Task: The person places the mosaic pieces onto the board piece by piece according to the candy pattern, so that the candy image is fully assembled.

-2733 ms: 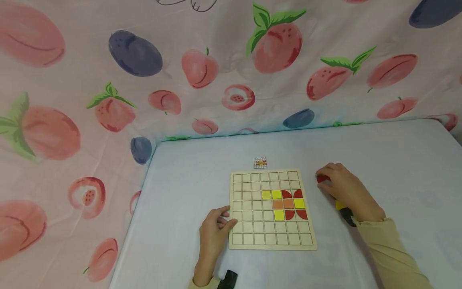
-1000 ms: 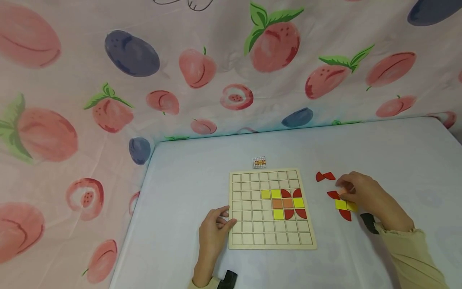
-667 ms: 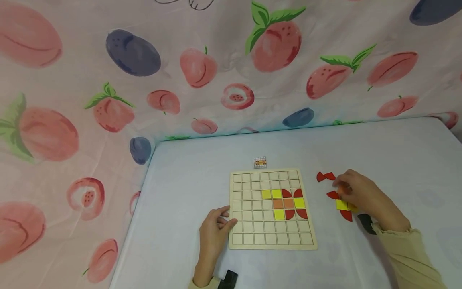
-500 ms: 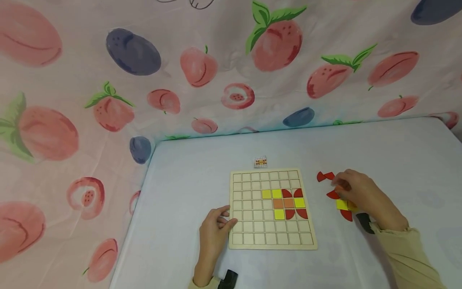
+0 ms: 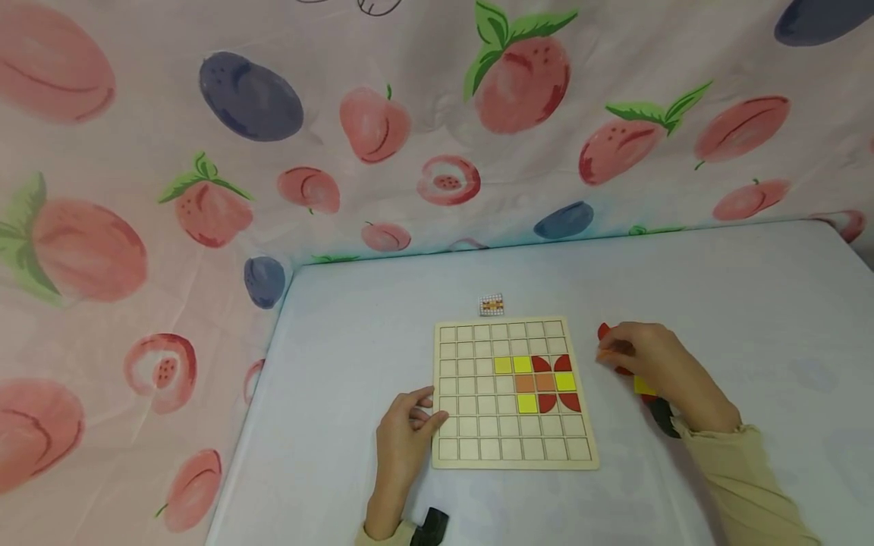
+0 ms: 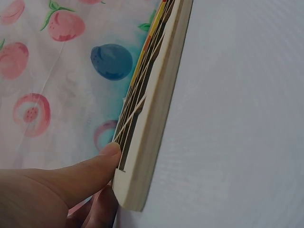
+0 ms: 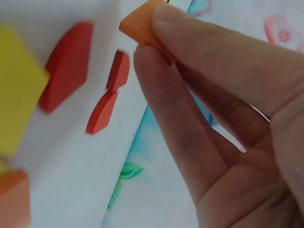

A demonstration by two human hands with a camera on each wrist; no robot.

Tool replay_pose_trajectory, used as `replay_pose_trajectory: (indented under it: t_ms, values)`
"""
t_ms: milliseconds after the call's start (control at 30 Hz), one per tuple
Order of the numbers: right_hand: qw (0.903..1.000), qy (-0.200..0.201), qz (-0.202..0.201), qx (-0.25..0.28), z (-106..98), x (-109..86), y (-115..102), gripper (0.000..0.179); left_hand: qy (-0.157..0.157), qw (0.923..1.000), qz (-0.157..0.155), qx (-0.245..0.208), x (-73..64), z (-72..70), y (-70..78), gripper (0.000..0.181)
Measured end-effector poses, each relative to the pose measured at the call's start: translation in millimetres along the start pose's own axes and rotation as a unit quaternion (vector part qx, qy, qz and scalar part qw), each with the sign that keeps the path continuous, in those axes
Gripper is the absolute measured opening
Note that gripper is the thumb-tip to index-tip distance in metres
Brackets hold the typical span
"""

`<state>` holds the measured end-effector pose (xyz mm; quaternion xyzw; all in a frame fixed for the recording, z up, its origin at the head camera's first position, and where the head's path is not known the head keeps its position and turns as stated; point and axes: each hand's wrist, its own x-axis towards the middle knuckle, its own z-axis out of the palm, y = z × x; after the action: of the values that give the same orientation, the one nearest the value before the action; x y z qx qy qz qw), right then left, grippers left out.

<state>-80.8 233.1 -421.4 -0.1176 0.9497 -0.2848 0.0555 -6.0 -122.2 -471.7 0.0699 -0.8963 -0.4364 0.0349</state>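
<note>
My right hand (image 5: 655,364) pinches an orange square tile (image 7: 140,21) between thumb and forefinger, above the white table right of the board. A wooden grid board (image 5: 471,449) lies flat; my left hand (image 5: 406,440) holds its left edge, the thumb (image 6: 110,149) on top and the other fingers partly hidden at the side. On the board sit yellow squares (image 5: 512,365), orange squares (image 5: 535,383) and red quarter-circle tiles (image 5: 570,403). Below my right hand are loose red quarter-circles (image 7: 69,66) and yellow tiles (image 5: 643,386), partly covered in the head view.
Behind the board lies a small card (image 5: 491,305) printed with a coloured grid pattern. Another orange tile (image 7: 14,199) shows at the lower left of the right wrist view. A fruit-print cloth (image 5: 410,136) rises behind and to the left of the table (image 5: 341,341).
My right hand has picked up the orange tile from among the loose pieces and moved left toward the board with it. My left hand has stayed at the board's edge.
</note>
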Motion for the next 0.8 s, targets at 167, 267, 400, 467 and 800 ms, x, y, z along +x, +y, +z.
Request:
replay_pose_trajectory:
  t_ms: [167,267,400,467,800]
  values:
    - [0.9999,-0.002,-0.012,0.007,5.0,2.7,-10.9,0.013,0.000,1.0000,-0.004,0.002,-0.3,0.2,0.4,0.040]
    - [0.9996,-0.003,-0.022,0.015,7.5,3.7,-16.6,0.013,-0.001,1.0000,-0.007,0.004,-0.3,0.2,0.7,0.041]
    - [0.9991,-0.009,-0.036,0.022,11.8,5.4,-23.9,0.012,-0.002,0.9999,-0.010,0.005,0.0,0.4,1.0,0.041]
    - [0.9987,-0.012,-0.043,0.026,13.9,6.6,-27.9,0.013,-0.001,1.0000,-0.007,0.005,0.1,0.2,1.1,0.041]
    - [0.9985,-0.029,-0.038,0.026,23.2,12.1,-53.4,0.016,0.001,0.9999,-0.008,0.008,-0.2,0.3,1.6,0.041]
